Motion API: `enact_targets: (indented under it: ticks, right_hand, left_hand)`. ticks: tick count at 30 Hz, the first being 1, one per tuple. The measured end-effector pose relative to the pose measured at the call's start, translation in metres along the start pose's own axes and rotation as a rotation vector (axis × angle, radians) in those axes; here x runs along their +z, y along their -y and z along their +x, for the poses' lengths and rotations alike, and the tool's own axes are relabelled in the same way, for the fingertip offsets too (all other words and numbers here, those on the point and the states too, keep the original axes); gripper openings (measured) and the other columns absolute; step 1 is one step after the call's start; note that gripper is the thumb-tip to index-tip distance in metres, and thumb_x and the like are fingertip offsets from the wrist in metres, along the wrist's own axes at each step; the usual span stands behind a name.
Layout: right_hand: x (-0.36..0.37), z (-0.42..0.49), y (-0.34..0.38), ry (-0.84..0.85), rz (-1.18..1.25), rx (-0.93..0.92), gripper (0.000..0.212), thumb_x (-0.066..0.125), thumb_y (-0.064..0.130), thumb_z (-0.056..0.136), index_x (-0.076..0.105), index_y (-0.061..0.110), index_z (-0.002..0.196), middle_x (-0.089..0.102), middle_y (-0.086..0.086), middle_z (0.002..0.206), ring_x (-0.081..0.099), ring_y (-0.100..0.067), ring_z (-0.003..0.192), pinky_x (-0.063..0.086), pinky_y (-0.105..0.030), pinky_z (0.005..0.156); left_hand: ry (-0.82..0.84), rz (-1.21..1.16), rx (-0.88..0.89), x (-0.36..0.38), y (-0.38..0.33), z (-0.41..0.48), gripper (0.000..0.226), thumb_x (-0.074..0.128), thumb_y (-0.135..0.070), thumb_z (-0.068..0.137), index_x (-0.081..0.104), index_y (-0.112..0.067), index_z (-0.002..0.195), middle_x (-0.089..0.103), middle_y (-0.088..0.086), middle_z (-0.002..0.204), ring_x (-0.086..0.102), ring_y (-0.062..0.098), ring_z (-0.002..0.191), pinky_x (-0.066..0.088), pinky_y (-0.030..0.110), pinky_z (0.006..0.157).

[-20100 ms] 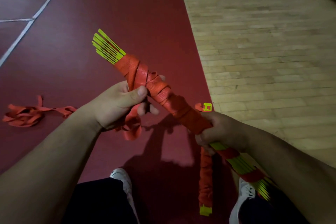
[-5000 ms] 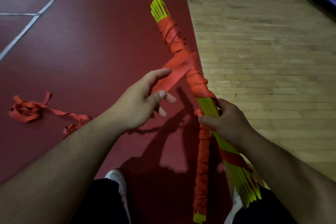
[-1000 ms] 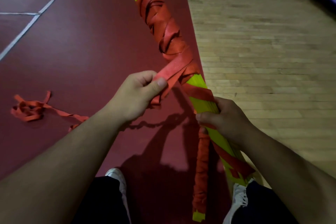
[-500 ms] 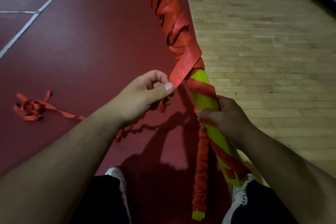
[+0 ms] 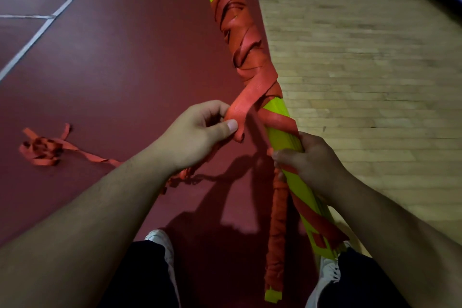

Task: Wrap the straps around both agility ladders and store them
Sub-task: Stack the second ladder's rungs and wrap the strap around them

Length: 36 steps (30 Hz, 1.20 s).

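L hand [image 5: 197,132] pinches the orange strap [image 5: 246,100] btwn thumb and fingers [image 5: 231,126], strap running taut up-right from the pinch to the ladder bundle [image 5: 277,130]. R hand [image 5: 308,162] is wrapped around the bundle's yellow-green mid section, fingers closed on it, just right of and below the L pinch. Above both hands the bundle's upper half is covered w/ orange wraps up to the yellow end piece; below the R hand only a couple of diagonal turns. Vs 0.5 s ago: L hand sits a bit lower and closer in, strap pulled further off the bundle; R grip unchanged. Vs 5 s ago: wraps reach further down toward the R hand. Second ladder [image 5: 276,232], already fully wrapped, lies on the red floor [image 5: 125,57] below the R hand. Loose strap tail [image 5: 42,149] trails on the floor, well left of the L hand.
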State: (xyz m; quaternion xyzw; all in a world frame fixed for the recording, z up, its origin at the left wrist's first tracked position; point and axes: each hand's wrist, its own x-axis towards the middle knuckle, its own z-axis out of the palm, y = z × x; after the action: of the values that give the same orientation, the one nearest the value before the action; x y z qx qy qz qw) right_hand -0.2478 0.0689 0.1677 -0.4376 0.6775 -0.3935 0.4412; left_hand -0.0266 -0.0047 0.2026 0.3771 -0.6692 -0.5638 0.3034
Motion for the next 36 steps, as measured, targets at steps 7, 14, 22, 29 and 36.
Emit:
enact_targets:
  ticks: [7,14,22,29,36]
  right_hand:
    - [0.0010,-0.0023,0.0049,0.021,-0.019,-0.020,0.009,0.075,0.011,0.083,0.070,0.012,0.090,0.072,-0.012,0.070,0.069,-0.031,0.060,0.058,-0.053,0.071]
    - [0.0036,-0.0043,0.0029,0.019,-0.030,-0.005,0.007,0.075,0.010,0.083,0.069,0.012,0.088,0.072,-0.012,0.070,0.069,-0.029,0.060,0.058,-0.046,0.069]
    - [0.0041,-0.0052,0.0058,0.043,-0.051,-0.004,0.006,0.074,0.010,0.083,0.069,0.011,0.086,0.072,-0.012,0.068,0.068,-0.025,0.056,0.056,-0.038,0.063]
    - [0.0046,-0.0030,0.0032,0.043,-0.009,0.011,0.007,0.073,0.010,0.084,0.068,0.007,0.088,0.070,-0.009,0.066,0.067,-0.030,0.058,0.057,-0.051,0.069]
    - [0.0053,-0.0021,0.0012,0.046,0.005,0.038,0.011,0.074,0.012,0.083,0.068,0.006,0.091,0.071,-0.010,0.068,0.068,-0.030,0.059,0.058,-0.054,0.070]
  left_hand:
    - [-0.006,0.053,-0.018,0.0034,0.0025,-0.0002,0.013,0.052,-0.012,0.100,0.057,-0.012,0.088,0.065,0.001,0.079,0.053,0.008,0.061,0.043,0.024,0.061]
    - [0.008,0.039,-0.139,0.0019,0.0036,0.0000,0.014,0.053,-0.008,0.100,0.059,-0.014,0.089,0.070,0.028,0.092,0.058,0.029,0.077,0.047,0.041,0.073]
    - [-0.026,0.157,-0.136,-0.0021,0.0052,-0.0002,0.016,0.058,-0.032,0.089,0.067,-0.019,0.089,0.054,-0.001,0.068,0.048,0.025,0.064,0.051,0.060,0.060]
    - [-0.074,0.094,-0.114,0.0033,0.0026,0.0010,0.017,0.047,-0.010,0.103,0.058,0.002,0.097,0.062,0.010,0.081,0.052,0.012,0.063,0.042,0.024,0.062]
    - [-0.077,0.151,-0.075,0.0005,0.0051,0.0019,0.017,0.054,-0.020,0.100,0.059,-0.018,0.083,0.056,-0.012,0.065,0.044,0.008,0.055,0.038,0.025,0.056]
